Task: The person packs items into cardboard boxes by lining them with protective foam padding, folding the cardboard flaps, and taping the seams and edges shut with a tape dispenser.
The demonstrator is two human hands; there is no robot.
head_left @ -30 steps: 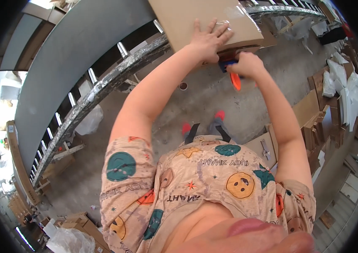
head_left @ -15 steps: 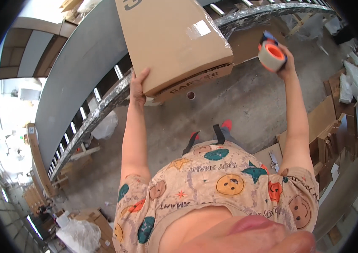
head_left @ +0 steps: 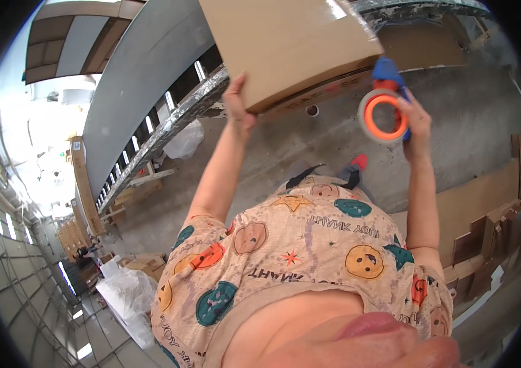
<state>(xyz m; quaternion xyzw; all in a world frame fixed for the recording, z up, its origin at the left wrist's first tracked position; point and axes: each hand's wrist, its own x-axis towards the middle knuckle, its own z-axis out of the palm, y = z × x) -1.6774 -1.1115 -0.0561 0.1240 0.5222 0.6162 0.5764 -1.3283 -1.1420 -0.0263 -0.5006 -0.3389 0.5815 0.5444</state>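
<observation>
Since half a second ago your right hand (head_left: 412, 116) has brought the tape dispenser (head_left: 385, 109) down and in, so it now sits just beside the right-hand edge of the cardboard box (head_left: 288, 46) instead of well off to the side, and the box itself has swung closer to the top of the view.

Starting on your left, a grey conveyor (head_left: 150, 104) with metal rollers runs diagonally past the clear plastic bags (head_left: 126, 294) on the concrete floor (head_left: 475, 129). Your left hand (head_left: 237, 101) is next, its grip spread flat against the lower left corner of the box, thumb under the edge, steadying it. The box rests at the near end of the conveyor, brown and closed, with a strip of clear tape shining on its upper right corner.

To the right, your right hand has its grip wrapped tight on the blue handle of the dispenser, the orange-cored roll facing you. My judgement is that the dispenser is lined up to meet the box edge. Flattened cardboard sheets (head_left: 487, 208) lean at the far right.
</observation>
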